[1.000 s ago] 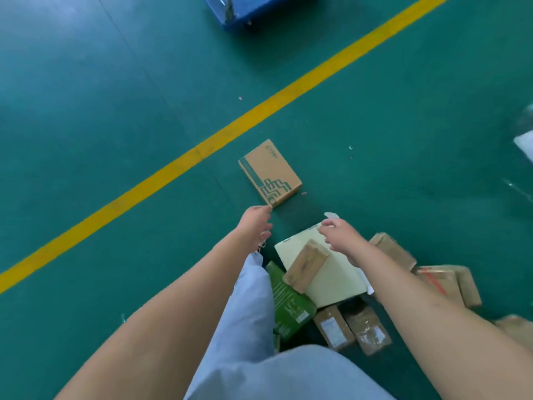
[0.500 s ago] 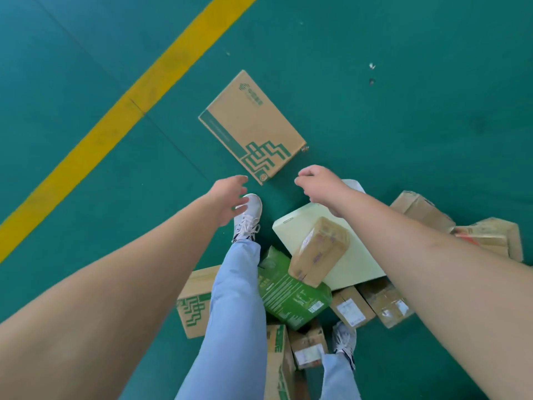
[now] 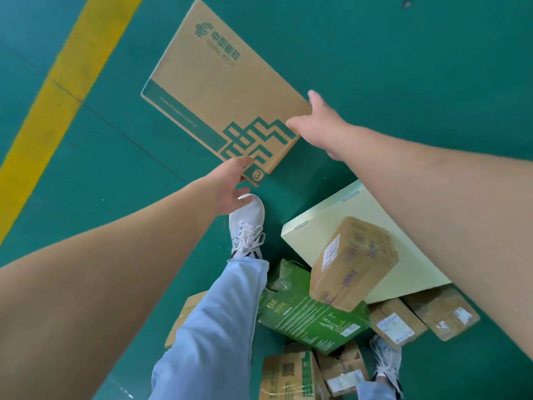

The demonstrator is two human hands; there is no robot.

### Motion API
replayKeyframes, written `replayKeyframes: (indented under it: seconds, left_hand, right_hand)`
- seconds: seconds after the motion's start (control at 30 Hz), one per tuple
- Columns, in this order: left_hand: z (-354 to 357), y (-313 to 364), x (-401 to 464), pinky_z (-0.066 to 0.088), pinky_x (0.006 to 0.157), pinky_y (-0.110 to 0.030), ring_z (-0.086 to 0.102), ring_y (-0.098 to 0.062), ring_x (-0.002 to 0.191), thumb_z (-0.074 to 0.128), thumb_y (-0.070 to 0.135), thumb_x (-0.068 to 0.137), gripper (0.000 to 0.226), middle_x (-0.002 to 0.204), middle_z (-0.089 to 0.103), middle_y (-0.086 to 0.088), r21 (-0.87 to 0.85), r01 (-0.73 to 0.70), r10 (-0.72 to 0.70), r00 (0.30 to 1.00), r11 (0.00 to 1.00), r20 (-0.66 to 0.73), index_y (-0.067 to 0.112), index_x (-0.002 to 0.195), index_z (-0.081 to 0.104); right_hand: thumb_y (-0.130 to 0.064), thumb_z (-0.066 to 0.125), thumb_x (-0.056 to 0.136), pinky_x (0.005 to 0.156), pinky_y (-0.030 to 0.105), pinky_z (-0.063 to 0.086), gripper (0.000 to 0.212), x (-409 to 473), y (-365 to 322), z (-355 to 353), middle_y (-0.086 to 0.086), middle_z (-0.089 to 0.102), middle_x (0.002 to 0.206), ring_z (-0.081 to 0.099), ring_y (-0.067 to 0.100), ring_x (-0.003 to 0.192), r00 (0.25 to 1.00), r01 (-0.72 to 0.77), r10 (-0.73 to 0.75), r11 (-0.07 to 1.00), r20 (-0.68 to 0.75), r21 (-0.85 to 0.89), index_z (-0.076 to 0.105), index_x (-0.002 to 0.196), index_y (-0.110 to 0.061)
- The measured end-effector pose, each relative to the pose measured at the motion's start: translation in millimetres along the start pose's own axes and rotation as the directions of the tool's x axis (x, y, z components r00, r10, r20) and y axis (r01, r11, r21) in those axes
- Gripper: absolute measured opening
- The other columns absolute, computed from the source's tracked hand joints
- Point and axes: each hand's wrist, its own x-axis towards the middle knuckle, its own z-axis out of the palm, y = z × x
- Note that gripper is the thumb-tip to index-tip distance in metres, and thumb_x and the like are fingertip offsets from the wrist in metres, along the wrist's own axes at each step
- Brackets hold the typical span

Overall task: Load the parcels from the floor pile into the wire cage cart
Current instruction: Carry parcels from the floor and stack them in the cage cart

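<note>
The flat box (image 3: 213, 90) lies on the floor (image 3: 403, 67) ahead of both hands, apart from the pile (image 3: 331, 307), its long axis running away and left. The left hand (image 3: 230, 186) is at its near corner, fingers loosely spread, perhaps just touching. The right hand (image 3: 317, 122) meets the right edge, fingers straight and open. Neither grips yet; both are about equally near.

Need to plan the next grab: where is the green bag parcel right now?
In the head view the green bag parcel lies low and centre-right in the floor pile, just right of the person's trouser leg, with a taped brown box resting on its upper edge.
</note>
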Motion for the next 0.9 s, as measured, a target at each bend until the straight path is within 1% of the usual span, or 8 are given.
replayKeyframes:
  seconds: [0.1, 0.23, 0.3, 0.37, 0.5, 0.7, 0.8, 0.9]
  left_hand:
    - [-4, -4, 5, 0.05, 0.095, -0.045, 0.059, -0.024, 0.116, 0.072, 0.039, 0.093, 0.04, 0.136, 0.056, -0.005, 0.001, 0.003, -0.003, 1.0, 1.0, 0.0, 0.025, 0.127, 0.056]
    - [-17, -25, -17, 0.046, 0.093, -0.046, 0.055, -0.022, 0.12, 0.08, 0.05, 0.078, 0.077, 0.14, 0.051, 0.002, 0.023, -0.043, 0.045, 0.995, 0.999, -0.089, 0.03, 0.144, 0.044]
    - [-19, -33, -38, 0.043, 0.094, -0.047, 0.052, -0.022, 0.123, 0.077, 0.053, 0.082, 0.077, 0.14, 0.048, 0.004, 0.051, -0.092, 0.097, 0.99, 0.994, -0.103, 0.032, 0.146, 0.04]
    - [-18, -40, -68, 0.041, 0.103, -0.049, 0.048, -0.023, 0.128, 0.072, 0.057, 0.087, 0.074, 0.139, 0.044, 0.006, 0.098, -0.154, 0.164, 0.98, 0.983, -0.112, 0.032, 0.147, 0.036]
    - [5, -49, -151, 0.034, 0.116, -0.05, 0.044, -0.019, 0.135, 0.061, 0.064, 0.092, 0.057, 0.14, 0.045, 0.008, 0.159, -0.289, 0.3, 0.952, 0.944, -0.056, 0.031, 0.133, 0.039]
    - [76, -84, -293, 0.049, 0.103, -0.05, 0.055, -0.016, 0.123, 0.061, 0.065, 0.091, 0.06, 0.131, 0.054, 0.008, 0.102, -0.417, 0.409, 0.908, 0.903, 0.087, 0.034, 0.136, 0.037]
    - [111, -103, -364, 0.054, 0.093, -0.042, 0.058, -0.009, 0.104, 0.059, 0.06, 0.096, 0.061, 0.118, 0.055, 0.009, 0.19, -0.471, 0.45, 0.881, 0.861, 0.143, 0.032, 0.143, 0.032]
    - [141, -119, -426, 0.053, 0.092, -0.041, 0.058, -0.01, 0.102, 0.059, 0.061, 0.095, 0.068, 0.116, 0.055, 0.009, 0.282, -0.533, 0.475, 0.843, 0.798, 0.251, 0.031, 0.147, 0.029]
  right_hand:
    - [-0.035, 0.06, 0.095, 0.117, 0.045, 0.031, 0.086, -1, 9, 14, -0.001, 0.011, 0.169, 0.027, 0.026, 0.151, 0.999, -0.025, 0.026, 1.0, 0.019, -0.014, 0.012, 0.165, -0.022]
    - [-0.041, 0.066, 0.087, 0.102, 0.038, 0.042, 0.08, -32, 24, 16, 0.002, 0.028, 0.15, 0.047, 0.026, 0.129, 1.0, -0.02, 0.021, 0.996, -0.011, 0.087, 0.031, 0.158, -0.025]
    - [-0.041, 0.067, 0.086, 0.105, 0.039, 0.044, 0.074, -55, 27, 11, 0.001, 0.033, 0.142, 0.049, 0.024, 0.124, 0.999, 0.026, -0.02, 0.988, -0.039, 0.154, 0.036, 0.153, -0.029]
    - [-0.04, 0.067, 0.085, 0.105, 0.041, 0.046, 0.068, -86, 24, -2, 0.0, 0.038, 0.138, 0.05, 0.021, 0.121, 0.995, 0.079, -0.063, 0.971, -0.079, 0.225, 0.039, 0.147, -0.031]
    - [-0.05, 0.066, 0.083, 0.102, 0.044, 0.048, 0.064, -162, 16, -53, -0.004, 0.051, 0.131, 0.054, 0.021, 0.117, 0.973, 0.173, -0.119, 0.942, -0.197, 0.288, 0.038, 0.139, -0.036]
    - [-0.054, 0.067, 0.088, 0.106, 0.044, 0.046, 0.071, -315, 55, -139, -0.003, 0.05, 0.14, 0.054, 0.016, 0.12, 0.951, 0.17, -0.037, 0.891, -0.306, 0.422, 0.03, 0.146, -0.035]
    - [-0.061, 0.065, 0.086, 0.104, 0.046, 0.048, 0.074, -399, 79, -169, -0.006, 0.051, 0.141, 0.055, 0.015, 0.12, 0.934, 0.151, 0.034, 0.864, -0.355, 0.48, 0.026, 0.145, -0.038]
    - [-0.063, 0.065, 0.085, 0.104, 0.046, 0.049, 0.078, -482, 99, -197, -0.01, 0.05, 0.14, 0.056, 0.014, 0.12, 0.889, 0.15, 0.123, 0.831, -0.441, 0.536, 0.024, 0.146, -0.038]
